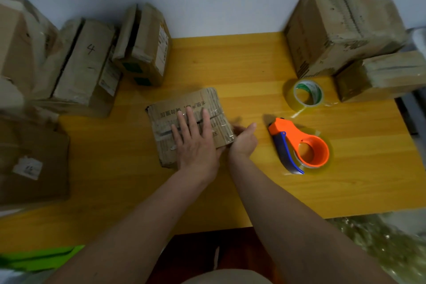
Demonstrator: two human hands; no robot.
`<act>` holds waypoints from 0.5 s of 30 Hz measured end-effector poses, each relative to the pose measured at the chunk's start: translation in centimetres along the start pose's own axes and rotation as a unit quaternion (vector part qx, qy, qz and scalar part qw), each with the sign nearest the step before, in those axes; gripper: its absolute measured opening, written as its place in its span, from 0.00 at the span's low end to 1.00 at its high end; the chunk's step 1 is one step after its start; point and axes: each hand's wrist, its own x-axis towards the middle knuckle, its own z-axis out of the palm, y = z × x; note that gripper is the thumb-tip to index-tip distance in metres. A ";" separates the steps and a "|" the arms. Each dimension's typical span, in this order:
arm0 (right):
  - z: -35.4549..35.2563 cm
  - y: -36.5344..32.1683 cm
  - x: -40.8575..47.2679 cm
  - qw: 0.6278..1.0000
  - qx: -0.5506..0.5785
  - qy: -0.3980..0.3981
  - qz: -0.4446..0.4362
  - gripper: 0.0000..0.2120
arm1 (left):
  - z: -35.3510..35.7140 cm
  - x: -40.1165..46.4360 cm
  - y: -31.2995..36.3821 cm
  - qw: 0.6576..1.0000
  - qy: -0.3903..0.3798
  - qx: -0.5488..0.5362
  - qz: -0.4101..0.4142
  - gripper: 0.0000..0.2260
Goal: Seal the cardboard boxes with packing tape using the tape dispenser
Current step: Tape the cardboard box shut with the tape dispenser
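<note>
The left hand [196, 143] lies flat, fingers straight, on top of the small cardboard box [184, 110] at the middle of the yellow table [242, 71], while the right hand [244, 139] presses its open palm against the box's right side. Just to the right lies the orange tape dispenser [302, 145], untouched, with a loose tape roll [306, 94] beyond it. More boxes are stacked at the far right [341, 30] and along the left [87, 64].

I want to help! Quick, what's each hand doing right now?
Left hand: open, fingers flat on top of the small cardboard box.
Right hand: open, pressed against the box's right side, holding nothing.
</note>
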 end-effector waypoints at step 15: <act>-3.6 -1.3 -1.4 0.874 -0.182 -0.316 -0.321 0.18 | -3.2 -0.5 -6.1 0.996 -0.062 0.062 -0.009 0.65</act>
